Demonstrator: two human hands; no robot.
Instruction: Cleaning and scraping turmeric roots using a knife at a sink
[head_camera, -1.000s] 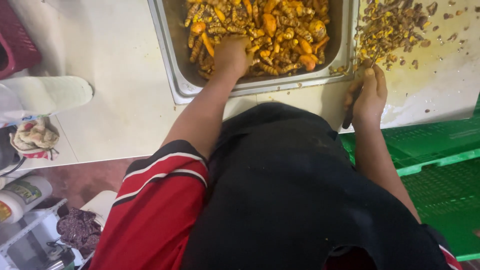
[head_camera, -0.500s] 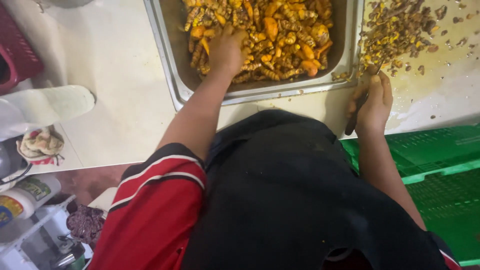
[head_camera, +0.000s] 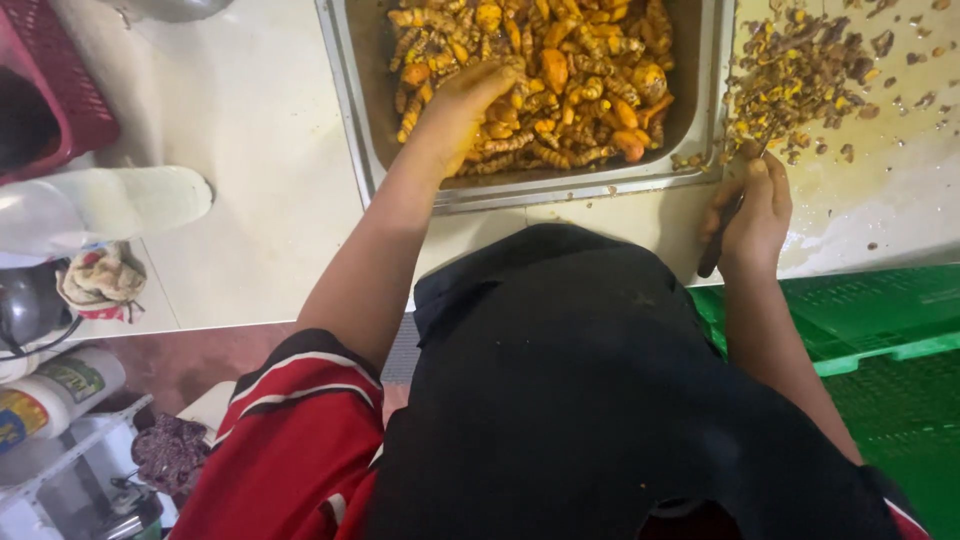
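Observation:
A metal tray (head_camera: 352, 70) on the pale counter holds a heap of orange-yellow turmeric roots (head_camera: 560, 70). My left hand (head_camera: 462, 105) reaches into the tray's near left part, fingers curled down among the roots. My right hand (head_camera: 752, 215) rests at the counter's front edge to the right of the tray, closed around a knife with a dark handle (head_camera: 716, 240). Just beyond that hand lies a pile of brown and yellow peelings (head_camera: 800, 80). A black apron and red striped sleeve fill the lower view.
A green plastic crate (head_camera: 880, 330) stands low on the right. At the left are a red basket (head_camera: 60, 90), a white sandal (head_camera: 110, 205), a cloth bundle (head_camera: 100, 280), and bottles (head_camera: 50, 395) on a lower shelf.
The view has tilted slightly, so tray and hands sit a little lower. My left hand stays in the roots; my right hand keeps its grip by the peelings.

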